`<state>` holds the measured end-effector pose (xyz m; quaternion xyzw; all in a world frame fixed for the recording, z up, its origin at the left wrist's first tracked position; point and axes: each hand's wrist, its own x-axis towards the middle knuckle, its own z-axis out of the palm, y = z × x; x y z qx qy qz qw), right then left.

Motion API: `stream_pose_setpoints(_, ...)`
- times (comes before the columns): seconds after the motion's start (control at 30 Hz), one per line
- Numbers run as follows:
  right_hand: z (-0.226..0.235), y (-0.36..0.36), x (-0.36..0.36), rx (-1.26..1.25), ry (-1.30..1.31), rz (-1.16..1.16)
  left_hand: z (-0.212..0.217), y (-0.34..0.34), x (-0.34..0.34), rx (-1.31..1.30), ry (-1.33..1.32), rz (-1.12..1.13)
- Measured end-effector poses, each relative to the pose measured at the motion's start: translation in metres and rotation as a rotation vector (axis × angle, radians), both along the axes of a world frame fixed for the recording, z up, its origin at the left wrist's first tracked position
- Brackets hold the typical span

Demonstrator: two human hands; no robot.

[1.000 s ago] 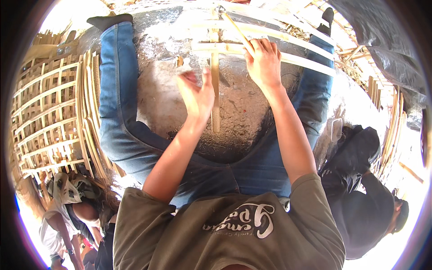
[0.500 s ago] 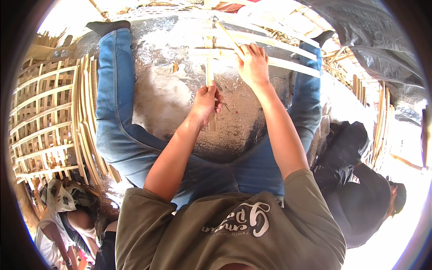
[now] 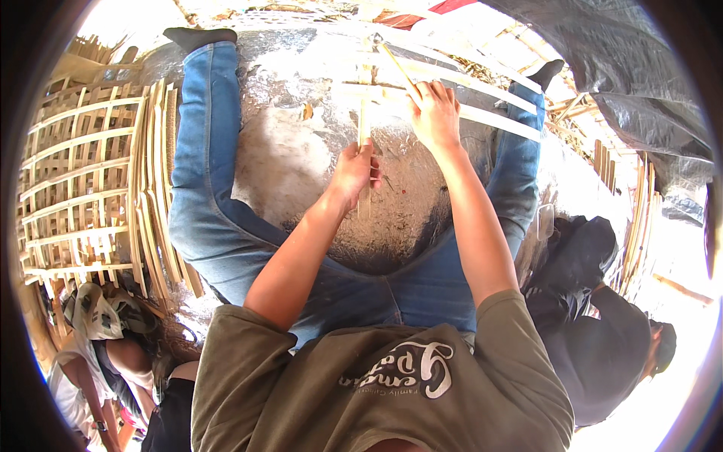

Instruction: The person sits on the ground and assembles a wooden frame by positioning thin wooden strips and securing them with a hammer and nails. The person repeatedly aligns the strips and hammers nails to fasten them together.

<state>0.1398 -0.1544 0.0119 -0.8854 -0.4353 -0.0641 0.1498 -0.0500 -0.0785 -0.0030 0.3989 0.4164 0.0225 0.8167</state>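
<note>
My left hand [image 3: 355,175] is closed around a flat, pale bamboo strip [image 3: 364,124] that runs lengthwise away from me between my legs. The strip's near end sticks out below my fingers. Farther off, several bamboo slats [image 3: 493,119] lie crosswise over it and reach right to my right shin. My right hand [image 3: 438,117] grips the wooden handle of a hammer [image 3: 399,66]. The small dark hammer head is at the far end, over or beside the lengthwise strip near the far slats. Glare hides whether it touches.
A woven bamboo lattice panel [image 3: 79,181] stands at left beside a bundle of upright slats [image 3: 162,203]. My jeans-clad legs [image 3: 202,143] spread on both sides of the worn ground [image 3: 279,158]. A person in black [image 3: 614,354] sits at right; another person is at lower left. Dark plastic sheeting [image 3: 602,45] hangs upper right.
The whole view has shifted slightly, so everything appears a little farther right and lower. Both hands keep their grips, and the hammer stays near the same spot.
</note>
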Motion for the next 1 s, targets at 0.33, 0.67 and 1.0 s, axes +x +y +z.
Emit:
stream_pose_setpoints(0.33, -0.001, -0.001, -0.002, 0.115, 0.033, -0.008, 0.047, -0.021, 0.014, 1.814, 0.332, -0.443)
stream_pose_setpoints(0.67, 0.004, -0.002, -0.002, 0.091, 0.027, 0.001, 0.035, -0.005, 0.031, 1.706, 0.482, -0.527)
stream_pose_setpoints(1.0, 0.004, -0.002, -0.004, 0.137, -0.030, 0.017, 0.038, 0.005, 0.045, 1.500, 0.527, -0.667)
